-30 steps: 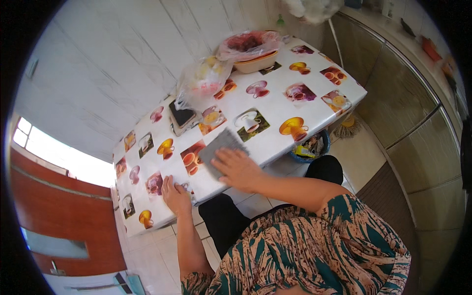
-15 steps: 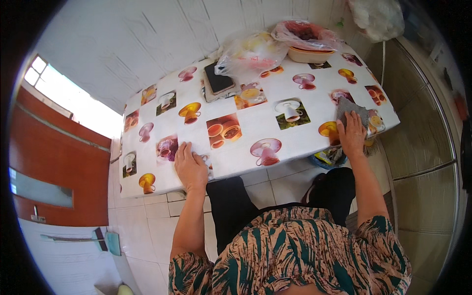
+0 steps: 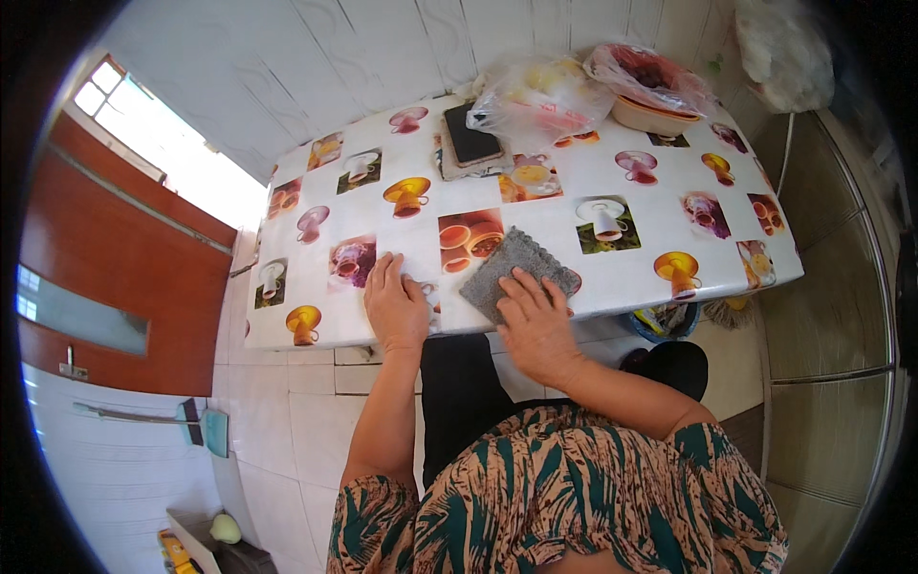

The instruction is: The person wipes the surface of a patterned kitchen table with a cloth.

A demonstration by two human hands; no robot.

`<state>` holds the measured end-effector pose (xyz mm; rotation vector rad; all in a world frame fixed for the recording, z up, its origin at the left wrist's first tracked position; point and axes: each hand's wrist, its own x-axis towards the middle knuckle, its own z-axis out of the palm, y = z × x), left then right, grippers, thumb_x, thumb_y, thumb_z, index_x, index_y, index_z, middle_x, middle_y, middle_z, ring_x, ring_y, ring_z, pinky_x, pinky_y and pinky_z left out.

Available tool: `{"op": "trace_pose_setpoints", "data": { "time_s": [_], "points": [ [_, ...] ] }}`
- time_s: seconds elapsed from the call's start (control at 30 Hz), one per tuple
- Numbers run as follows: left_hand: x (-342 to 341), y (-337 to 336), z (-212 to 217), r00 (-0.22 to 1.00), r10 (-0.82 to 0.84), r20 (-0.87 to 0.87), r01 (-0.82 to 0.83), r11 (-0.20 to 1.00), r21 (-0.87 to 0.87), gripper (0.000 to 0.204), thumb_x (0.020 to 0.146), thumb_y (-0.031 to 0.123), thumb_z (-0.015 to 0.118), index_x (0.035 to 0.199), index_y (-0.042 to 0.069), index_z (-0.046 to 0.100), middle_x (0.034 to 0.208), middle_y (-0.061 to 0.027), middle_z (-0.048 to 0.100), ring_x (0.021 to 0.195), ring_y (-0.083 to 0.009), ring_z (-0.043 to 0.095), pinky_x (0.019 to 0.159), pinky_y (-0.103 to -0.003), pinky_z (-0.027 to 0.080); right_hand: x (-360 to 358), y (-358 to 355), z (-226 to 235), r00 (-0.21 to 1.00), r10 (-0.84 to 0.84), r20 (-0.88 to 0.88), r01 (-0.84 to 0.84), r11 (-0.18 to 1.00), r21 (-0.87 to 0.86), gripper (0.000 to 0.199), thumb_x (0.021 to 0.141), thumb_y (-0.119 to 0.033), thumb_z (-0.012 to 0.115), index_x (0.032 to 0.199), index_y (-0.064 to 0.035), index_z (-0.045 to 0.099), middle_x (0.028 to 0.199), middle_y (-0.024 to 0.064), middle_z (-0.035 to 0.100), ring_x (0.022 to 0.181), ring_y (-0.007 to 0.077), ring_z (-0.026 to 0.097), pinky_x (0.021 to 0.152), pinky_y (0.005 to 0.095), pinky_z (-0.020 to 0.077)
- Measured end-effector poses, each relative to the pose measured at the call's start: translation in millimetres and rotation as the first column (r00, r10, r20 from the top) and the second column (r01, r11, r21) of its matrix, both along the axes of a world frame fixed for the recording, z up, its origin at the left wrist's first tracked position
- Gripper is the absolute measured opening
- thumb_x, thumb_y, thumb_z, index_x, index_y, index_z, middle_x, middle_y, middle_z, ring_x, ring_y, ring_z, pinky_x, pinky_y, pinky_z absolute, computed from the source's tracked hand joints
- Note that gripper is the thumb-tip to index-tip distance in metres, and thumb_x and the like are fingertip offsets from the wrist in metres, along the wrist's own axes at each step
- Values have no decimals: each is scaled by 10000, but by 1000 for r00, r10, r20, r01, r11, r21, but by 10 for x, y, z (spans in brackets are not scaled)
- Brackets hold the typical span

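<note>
A grey cloth (image 3: 492,275) with a wavy edge lies on the patterned tablecloth (image 3: 548,218), near the table's front edge. My right hand (image 3: 538,330) grips it from above, fingers pressed over its near right part. To the left, my left hand (image 3: 397,311) rests on the tablecloth near the same edge, its fingers stretched out and nothing in it. A narrow strip of tablecloth separates the left hand from the grey cloth. Cup pictures are printed all over the tablecloth.
Towards the back are a dark phone (image 3: 473,137) on a folded cloth, a clear plastic bag (image 3: 540,100) and a tan basin (image 3: 655,117) with a pink bag. A blue bin (image 3: 660,330) stands below the front edge. Left is a brown door (image 3: 105,277); right, a cabinet (image 3: 827,344).
My right hand has brought the grey cloth from the table's right end leftwards to near my left hand. My left hand stays at about the same spot on the tablecloth. The view has shifted slightly.
</note>
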<state>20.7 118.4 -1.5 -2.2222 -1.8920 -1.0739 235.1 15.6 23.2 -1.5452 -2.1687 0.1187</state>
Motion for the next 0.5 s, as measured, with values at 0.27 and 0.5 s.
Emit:
{"op": "trace_pose_setpoints", "data": {
  "time_s": [0.27,0.5],
  "points": [
    [-38,-25,-28,1000,12,3,-12,1000,14,321,851,97,563,1160,32,616,1277,-133,583,1225,-305,512,1045,-420,380,1410,-63,-101,937,-334,101,327,942,78,539,925,-148,512,1448,-82,394,1492,114,397,1393,287,346,1129,473,252],
    [28,-11,-23,1000,24,0,-24,1000,-8,323,858,105,561,1169,36,614,1284,-124,576,1243,-290,497,1048,-414,373,2853,55,-378,557,-800,223,809,584,72,537,984,-317,481,1471,-125,366,1533,112,344,1410,292,318,1124,504,232]
  ]
}}
